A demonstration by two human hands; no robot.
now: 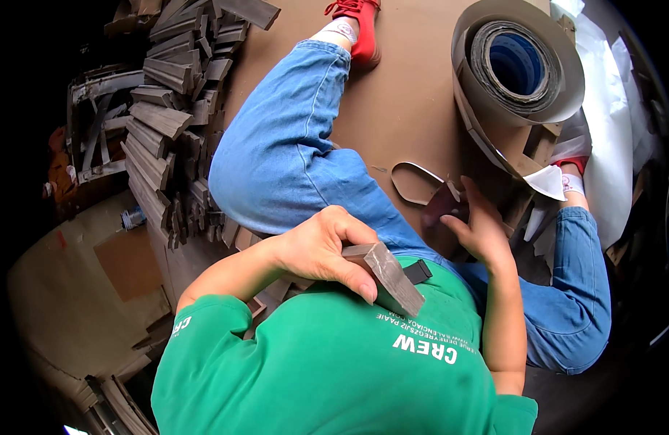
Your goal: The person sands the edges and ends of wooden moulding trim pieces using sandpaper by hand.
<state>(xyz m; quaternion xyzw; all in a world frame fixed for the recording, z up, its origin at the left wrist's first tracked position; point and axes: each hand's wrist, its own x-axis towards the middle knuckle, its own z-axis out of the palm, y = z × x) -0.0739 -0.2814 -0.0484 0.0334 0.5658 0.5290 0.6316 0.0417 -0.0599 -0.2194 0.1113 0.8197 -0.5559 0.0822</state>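
My left hand [321,249] grips a short piece of grey-brown wood moulding [387,277], thumb on the near side, and holds it over my green shirt. The wood's pale cut edge faces up. At the right, my right hand [483,226] has its thumb and fingers around a dark reddish-brown piece [442,206] that looks like folded sandpaper. Part of that piece is hidden by the thumb and palm. Just beyond it a thin beige strip [415,183] curls in a loop on the brown floor sheet [414,94].
Many grey-brown wood moulding pieces [160,119] are heaped along the left. A large roll of brown sheet with a blue core [514,61] stands at the upper right. White plastic sheeting [606,123] lies beyond it. My legs [298,145] spread to either side.
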